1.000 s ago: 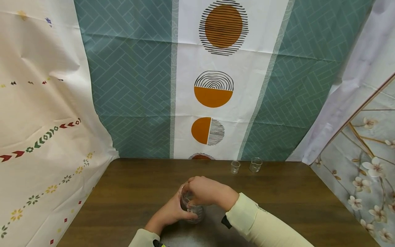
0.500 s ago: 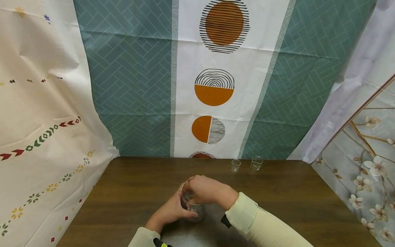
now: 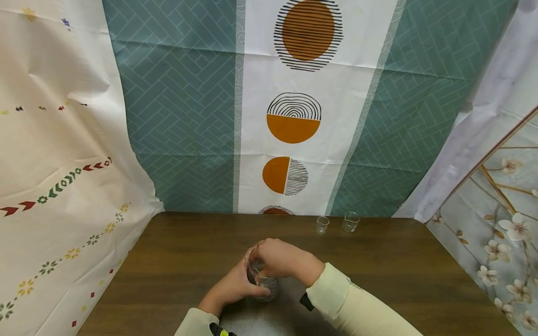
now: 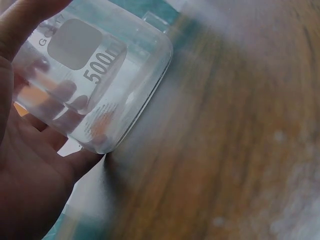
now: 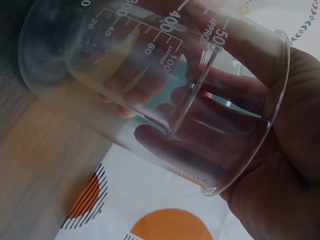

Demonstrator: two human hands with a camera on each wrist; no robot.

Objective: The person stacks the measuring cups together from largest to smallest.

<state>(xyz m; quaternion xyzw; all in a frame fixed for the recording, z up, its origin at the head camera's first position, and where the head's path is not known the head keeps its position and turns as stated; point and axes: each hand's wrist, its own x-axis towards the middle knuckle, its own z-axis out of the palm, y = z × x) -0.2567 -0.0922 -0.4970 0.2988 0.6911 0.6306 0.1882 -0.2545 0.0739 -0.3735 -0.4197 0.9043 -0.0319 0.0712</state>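
A large clear glass beaker marked 500 ml [image 3: 269,293] stands tilted over the table, at the front middle in the head view. My left hand [image 3: 235,285] grips its outer wall, with fingers wrapped round the glass. Inside it lies a smaller glass beaker [image 5: 167,60] with marks up to 100, seen through the wall in the right wrist view. My right hand [image 3: 280,259] reaches in through the large beaker's mouth, its fingers [image 5: 210,115] at the small beaker's rim and holding it. In the head view the small beaker is mostly hidden behind my hands.
Two more small glass beakers [image 3: 322,226] stand near the back edge of the brown wooden table [image 3: 185,242], right of centre. A patterned curtain [image 3: 189,140] hangs behind the table. Other patterned cloths flank it on both sides.
The head view has shifted very slightly. Both hands and the two nested beakers hold nearly the same pose throughout.
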